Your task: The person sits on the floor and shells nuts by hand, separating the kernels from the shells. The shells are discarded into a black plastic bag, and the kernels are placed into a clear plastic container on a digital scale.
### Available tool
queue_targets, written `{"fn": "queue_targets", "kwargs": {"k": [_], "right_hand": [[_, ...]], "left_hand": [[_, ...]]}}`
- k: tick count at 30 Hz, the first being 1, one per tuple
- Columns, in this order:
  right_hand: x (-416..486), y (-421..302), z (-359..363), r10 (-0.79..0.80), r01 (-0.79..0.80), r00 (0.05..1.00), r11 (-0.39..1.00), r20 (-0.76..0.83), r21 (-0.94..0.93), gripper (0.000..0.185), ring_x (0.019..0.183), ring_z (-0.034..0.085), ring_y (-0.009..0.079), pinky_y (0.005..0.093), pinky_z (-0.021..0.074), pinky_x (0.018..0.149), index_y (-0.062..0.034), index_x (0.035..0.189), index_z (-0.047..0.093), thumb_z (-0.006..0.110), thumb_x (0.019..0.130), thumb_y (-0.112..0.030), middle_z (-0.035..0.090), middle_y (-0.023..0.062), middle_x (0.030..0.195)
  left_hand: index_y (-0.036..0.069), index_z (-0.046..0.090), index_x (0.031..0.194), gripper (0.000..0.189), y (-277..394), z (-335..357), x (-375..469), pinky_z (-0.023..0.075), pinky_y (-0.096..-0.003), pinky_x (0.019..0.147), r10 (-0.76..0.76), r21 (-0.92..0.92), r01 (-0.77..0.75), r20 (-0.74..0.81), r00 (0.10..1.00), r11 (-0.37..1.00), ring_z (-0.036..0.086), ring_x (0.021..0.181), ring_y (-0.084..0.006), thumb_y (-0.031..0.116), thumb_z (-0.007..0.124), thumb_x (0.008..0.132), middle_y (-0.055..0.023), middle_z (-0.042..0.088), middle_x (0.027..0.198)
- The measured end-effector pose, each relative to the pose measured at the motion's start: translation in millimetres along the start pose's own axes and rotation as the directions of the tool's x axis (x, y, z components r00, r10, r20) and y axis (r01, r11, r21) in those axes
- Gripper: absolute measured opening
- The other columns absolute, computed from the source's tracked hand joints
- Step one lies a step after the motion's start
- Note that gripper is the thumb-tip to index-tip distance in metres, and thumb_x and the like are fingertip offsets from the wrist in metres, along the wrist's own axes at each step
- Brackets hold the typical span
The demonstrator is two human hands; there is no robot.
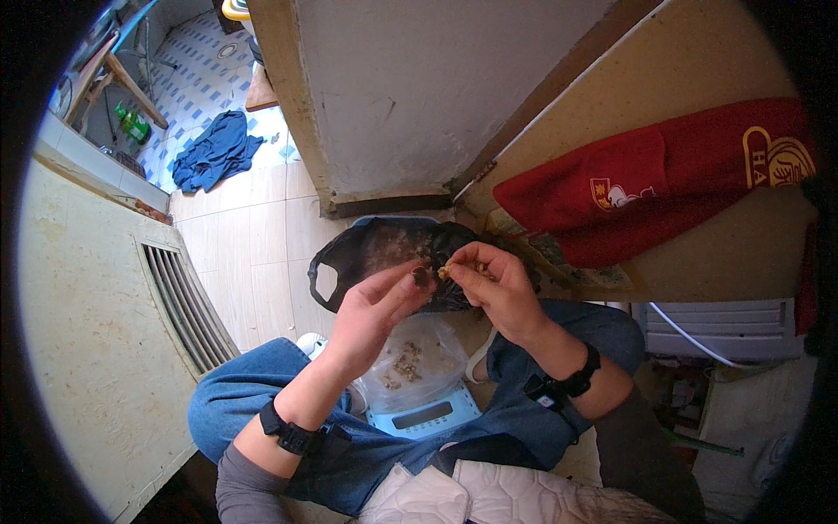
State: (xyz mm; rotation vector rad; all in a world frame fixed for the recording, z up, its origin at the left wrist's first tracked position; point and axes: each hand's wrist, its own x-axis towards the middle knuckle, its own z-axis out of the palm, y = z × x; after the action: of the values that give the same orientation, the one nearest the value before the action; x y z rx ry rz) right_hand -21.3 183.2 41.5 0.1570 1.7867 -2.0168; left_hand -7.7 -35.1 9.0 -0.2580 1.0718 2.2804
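Between the thumb and fingers of my left hand (380, 298) is a small dark brown shell-like piece (420, 278). My right hand (494, 281) pinches pale yellow-brown crumbly bits (445, 270) that look like nut kernel; more lie within its curled fingers. Both hands are close together over a black plastic bag (393, 245), which lines a bluish container whose rim (399, 218) shows at the back. Nearer my body, a clear plastic bag (435, 354) with small brown and pale pieces rests on a light-blue digital scale (425, 419).
My knees (239, 393) flank the scale. A wall corner (386, 98) rises beyond the black bag. To the right hangs a red apron-like cloth (589, 190) bearing writing. At left stands a door with a slatted vent (190, 308); dark-blue cloth (216, 150) lies on the floor past it.
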Motion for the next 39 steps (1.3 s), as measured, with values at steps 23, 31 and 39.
{"fn": "queue_targets", "kwargs": {"k": [23, 31, 39], "right_hand": [[-14.9, 19.8, -39.5, -0.466, 0.463, 0.865, 0.604, 0.184, -0.649, 0.018, 0.098, 0.064, 0.029, 0.0393, 0.0516, 0.087, -0.0035, 0.111, 0.062, 0.061, 0.098, -0.016, 0.062, 0.014, 0.102], [-5.9, 79.0, -217.1, 0.001, -0.379, 0.869, 0.644, -0.495, -0.665, 0.023, 0.096, 0.068, 0.0279, 0.0402, 0.0552, 0.083, -0.003, 0.116, 0.064, 0.051, 0.103, -0.017, 0.07, 0.0149, 0.106], [22.4, 280.0, -273.8, 0.345, -0.517, 0.833, 0.211, -0.432, -0.829, 0.023, 0.099, 0.067, 0.0414, 0.0497, 0.0551, 0.083, 0.0019, 0.103, 0.073, 0.06, 0.085, -0.005, 0.07, 0.0221, 0.109]], "left_hand": [[0.004, 0.063, 0.112, 0.038, -72.8, -24.2, 10.0, 0.0521, -0.0317, 0.086, -0.363, 0.147, 0.364, -0.03, 0.931, 0.92, 0.065, 0.093, -0.0192, 0.037, 0.046, 0.109, -0.0069, 0.067, 0.102], [-0.001, 0.057, 0.127, 0.039, -174.8, -74.0, 7.5, 0.0549, -0.0347, 0.087, -0.481, 0.795, 0.337, -0.065, 0.874, 0.504, 0.068, 0.1, -0.0228, 0.032, 0.056, 0.106, -0.0129, 0.067, 0.114], [0.001, 0.052, 0.142, 0.046, -158.8, -43.6, 12.2, 0.0513, -0.0315, 0.094, -0.619, 0.925, 0.242, -0.01, 0.785, 0.292, 0.068, 0.11, -0.0212, 0.024, 0.06, 0.104, -0.0233, 0.07, 0.119]]}}
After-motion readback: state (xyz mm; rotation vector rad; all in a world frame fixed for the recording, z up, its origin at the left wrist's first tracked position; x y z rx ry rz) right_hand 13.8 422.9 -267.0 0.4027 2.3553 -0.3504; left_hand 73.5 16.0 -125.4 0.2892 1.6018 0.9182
